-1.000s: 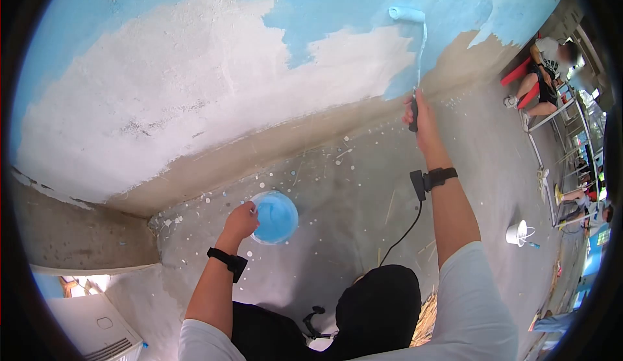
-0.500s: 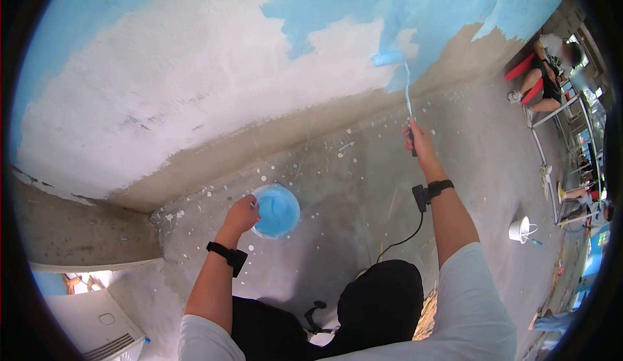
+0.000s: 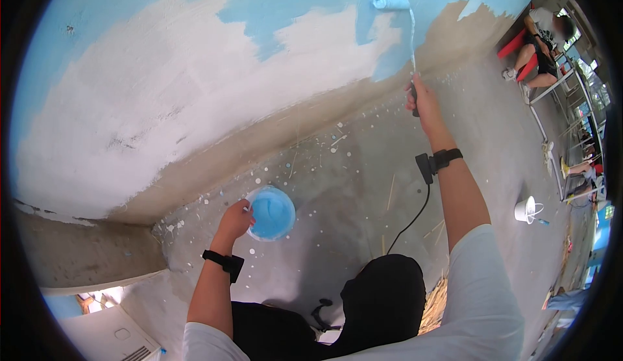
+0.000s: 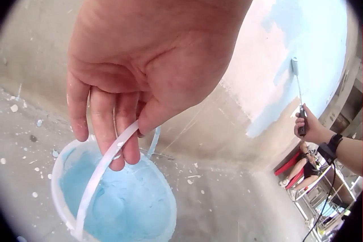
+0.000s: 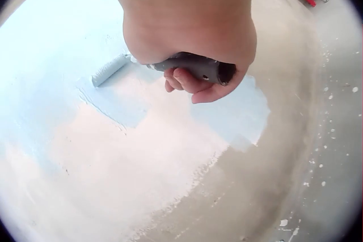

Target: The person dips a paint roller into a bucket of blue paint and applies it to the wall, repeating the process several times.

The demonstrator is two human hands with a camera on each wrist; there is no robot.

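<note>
My right hand (image 3: 425, 104) grips the black handle of a paint roller (image 3: 392, 2), its fingers curled round it. The roller's blue sleeve lies against the wall (image 3: 214, 75), on a blue painted patch beside bare white. In the right wrist view the roller handle (image 5: 195, 67) crosses under the palm. My left hand (image 3: 235, 219) holds a bucket (image 3: 290, 226) of light blue paint by its handle. The left wrist view shows the white bucket handle (image 4: 101, 168) pinched between thumb and fingers, with the paint bucket (image 4: 57, 188) hanging slightly tilted beneath.
Paint spots dot the grey floor (image 3: 350, 166). A small white bucket (image 3: 524, 210) stands at the right. A seated person (image 3: 542, 43) is by a metal frame at the far right. A black cable (image 3: 412, 221) runs from the right wrist; a concrete ledge (image 3: 91, 247) juts out at left.
The roller went down the wall over white, then back up, leaving a new blue strip. The left hand still holds the bucket in nearly the same place.
</note>
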